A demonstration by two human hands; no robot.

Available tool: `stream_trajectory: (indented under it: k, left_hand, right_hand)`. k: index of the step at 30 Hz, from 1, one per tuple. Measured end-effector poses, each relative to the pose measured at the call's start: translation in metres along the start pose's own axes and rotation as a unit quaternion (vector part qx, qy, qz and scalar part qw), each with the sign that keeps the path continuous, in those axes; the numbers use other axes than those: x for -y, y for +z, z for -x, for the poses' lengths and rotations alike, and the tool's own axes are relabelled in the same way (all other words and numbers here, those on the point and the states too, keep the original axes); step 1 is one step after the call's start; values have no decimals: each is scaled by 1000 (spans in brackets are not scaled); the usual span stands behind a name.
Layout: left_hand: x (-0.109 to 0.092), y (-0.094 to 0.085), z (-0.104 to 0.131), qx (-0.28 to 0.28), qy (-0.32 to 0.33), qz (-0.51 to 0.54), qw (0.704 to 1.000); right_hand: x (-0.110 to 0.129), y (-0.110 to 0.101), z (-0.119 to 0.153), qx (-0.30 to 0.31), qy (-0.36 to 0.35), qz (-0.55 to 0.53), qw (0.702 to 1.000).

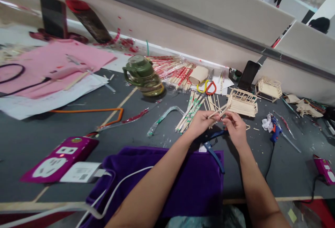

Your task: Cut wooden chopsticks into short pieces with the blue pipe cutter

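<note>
Thin wooden sticks (219, 110), apparently joined into a small frame, are pinched in the fingers of my left hand (201, 121). My right hand (235, 126) closes on the other side of the same sticks, its fingertips near my left ones. Below both hands lies a blue-handled cutting tool (214, 153), partly over a purple cloth (191, 182). Loose sticks and green-printed wrapped chopsticks (190, 114) are beside my left hand. Just beyond my hands stands a miniature wooden piece with a railing (242, 106); a second wooden model (269, 88) sits farther right.
A blue glue gun (275, 132) rests at the right. Behind my hands are scissors (209, 86) and a phone (248, 76). A green-lidded jug (143, 76) stands left of centre. Nearer are a purple power strip (61, 160) and a white cable (112, 200). A low partition (183, 22) runs behind.
</note>
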State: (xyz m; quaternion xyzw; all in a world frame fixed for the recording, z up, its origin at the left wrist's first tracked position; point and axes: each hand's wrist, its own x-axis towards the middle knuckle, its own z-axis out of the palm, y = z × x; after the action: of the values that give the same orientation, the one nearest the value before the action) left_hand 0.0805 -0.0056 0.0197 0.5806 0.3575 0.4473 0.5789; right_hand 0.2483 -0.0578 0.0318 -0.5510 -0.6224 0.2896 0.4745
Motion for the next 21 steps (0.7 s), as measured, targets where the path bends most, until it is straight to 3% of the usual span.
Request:
stream_trajectory:
  k: [3, 6, 9, 13, 21]
  left_hand:
    - [-5, -17, -3, -116, -14, 71, 991]
    - [-8, -33, -7, -220, -32, 146, 964]
    - [-10, -41, -8, -280, -57, 182, 941]
    - [-12, -41, -7, -282, -78, 197, 936]
    - [-10, -40, -7, -266, -94, 185, 941]
  right_hand:
    - [0, 0, 9, 93, -5, 154, 984]
    - [5, 4, 24, 218, -15, 287, 933]
    - [11, 10, 38, 301, -16, 360, 883]
    - [16, 16, 44, 329, -11, 411, 850]
    - [29, 18, 42, 291, -24, 469, 834]
